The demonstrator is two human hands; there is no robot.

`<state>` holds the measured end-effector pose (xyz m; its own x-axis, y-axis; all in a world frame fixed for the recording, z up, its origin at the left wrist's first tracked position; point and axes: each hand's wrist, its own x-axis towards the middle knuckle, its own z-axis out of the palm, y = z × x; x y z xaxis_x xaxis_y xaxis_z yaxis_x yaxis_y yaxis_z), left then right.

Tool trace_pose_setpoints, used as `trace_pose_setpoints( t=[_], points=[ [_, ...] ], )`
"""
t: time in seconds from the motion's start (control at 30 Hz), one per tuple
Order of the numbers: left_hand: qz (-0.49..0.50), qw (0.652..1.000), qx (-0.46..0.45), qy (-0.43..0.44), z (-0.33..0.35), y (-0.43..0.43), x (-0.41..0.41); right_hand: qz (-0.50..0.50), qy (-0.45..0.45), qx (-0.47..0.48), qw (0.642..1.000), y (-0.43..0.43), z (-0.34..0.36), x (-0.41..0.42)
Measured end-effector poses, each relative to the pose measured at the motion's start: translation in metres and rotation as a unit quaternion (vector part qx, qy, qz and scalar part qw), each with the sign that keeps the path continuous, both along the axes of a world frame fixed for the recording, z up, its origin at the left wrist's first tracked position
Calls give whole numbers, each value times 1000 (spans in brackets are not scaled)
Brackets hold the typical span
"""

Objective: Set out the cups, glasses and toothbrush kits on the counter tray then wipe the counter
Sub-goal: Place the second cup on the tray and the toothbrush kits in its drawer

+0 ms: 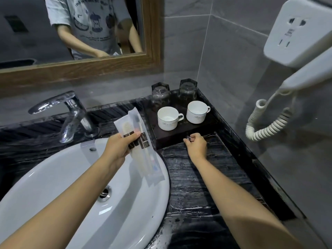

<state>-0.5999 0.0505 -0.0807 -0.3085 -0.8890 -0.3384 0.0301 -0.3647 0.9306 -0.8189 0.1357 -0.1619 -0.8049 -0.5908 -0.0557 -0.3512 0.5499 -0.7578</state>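
A dark tray (181, 134) sits in the back right corner of the black marble counter (194, 177). On it stand two white cups (168, 118) (196, 112) upright in front and two clear glasses (160, 95) (187, 90) upside down behind. My left hand (120, 145) holds clear-wrapped toothbrush kits (138, 139) over the sink's right rim. My right hand (195, 146) is at the tray's front edge, fingers curled with something small and shiny at the fingertips; I cannot tell what it is.
A white sink (71, 186) with a chrome tap (71, 114) fills the left. A wood-framed mirror (80, 65) hangs behind. A white wall hair dryer (301, 51) with a coiled cord (265, 123) juts out at the right, above the counter.
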Motion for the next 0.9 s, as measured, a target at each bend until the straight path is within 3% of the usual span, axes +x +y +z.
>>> trace_pose_setpoints(
  t=[0.17,0.57,0.9],
  points=[
    [-3,1000,7,2,-5,-2,-2,-35,-41,-39,998,-8,-4,-5],
    [-19,1000,-1,2,3,6,-13,3,-64,-13,998,17,6,-6],
    [-71,997,21,12,-1,27,-34,16,-13,17,1000,58,3,-9]
  ],
)
